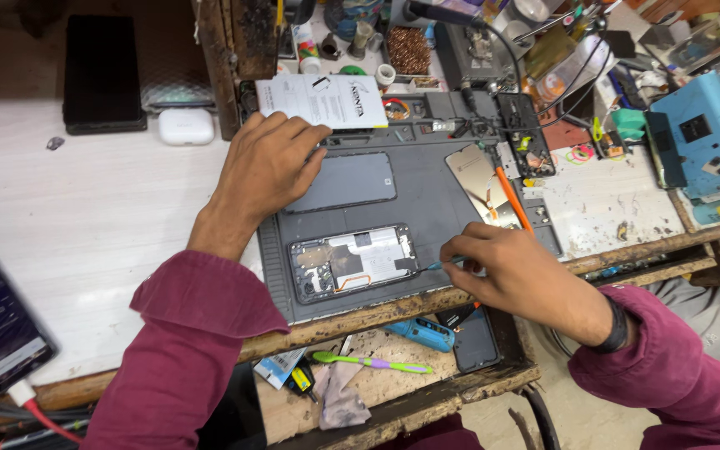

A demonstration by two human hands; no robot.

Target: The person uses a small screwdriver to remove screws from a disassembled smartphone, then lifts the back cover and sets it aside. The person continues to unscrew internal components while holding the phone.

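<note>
The right hand [517, 271] pinches a thin tool [437, 265], its fingers closed narrowly around the handle — the tip points left and touches the right end of an opened phone [352, 262]. The phone lies face down on a grey mat [435, 204], insides exposed, its long axis running left to right, just left of the grip. The left hand [270, 162] rests flat and open, holding nothing, fingertips on a dark back cover [343, 181] above the phone — farther from it than the right. An orange tool [510, 197] lies nearby, above the right hand.
</note>
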